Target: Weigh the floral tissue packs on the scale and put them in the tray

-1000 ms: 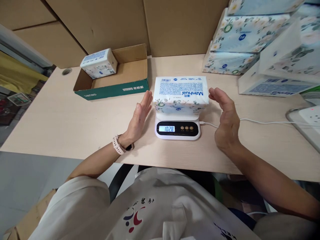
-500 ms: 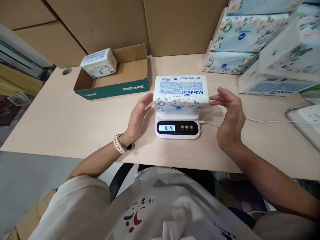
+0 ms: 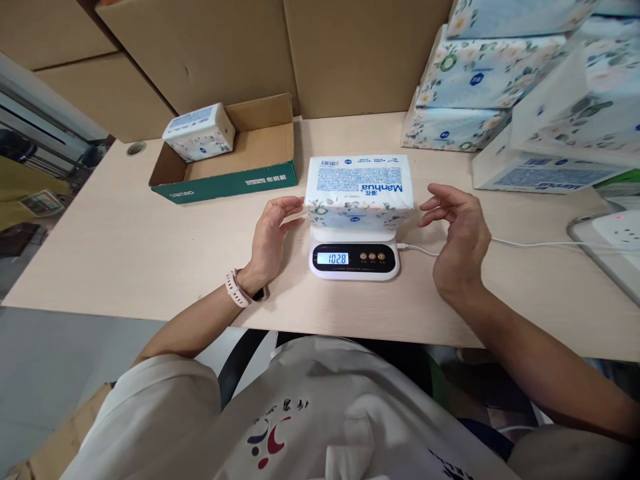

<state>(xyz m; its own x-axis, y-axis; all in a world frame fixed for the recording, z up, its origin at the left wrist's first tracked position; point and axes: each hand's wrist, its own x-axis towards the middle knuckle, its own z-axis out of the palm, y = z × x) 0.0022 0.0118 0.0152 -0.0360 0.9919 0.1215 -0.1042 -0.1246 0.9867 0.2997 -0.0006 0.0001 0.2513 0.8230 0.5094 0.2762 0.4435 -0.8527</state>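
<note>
A pack of tissues [image 3: 359,190] with a flower print and blue lettering rests on a white digital kitchen scale [image 3: 354,270], whose lit display reads 102.8. At the pack's left end is my left hand [image 3: 273,237], open, its fingertips very close to the wrapper; whether they touch cannot be made out. My right hand [image 3: 460,240] is held open off the right end, with a small gap to the pack. Neither hand grips anything. A white cable [image 3: 420,249] is plugged into the scale's right side.
At the back left, a green-sided cardboard tray [image 3: 233,181] holds another tissue pack [image 3: 199,132]. Stacked tissue packs [image 3: 490,70] stand at the back right. Large cardboard boxes [image 3: 370,53] line the table's rear edge. A power strip [image 3: 617,233] lies at far right.
My right hand is slightly farther from the pack. The display stays at 102.8, and the pack keeps its place on the scale. The view has shifted slightly.
</note>
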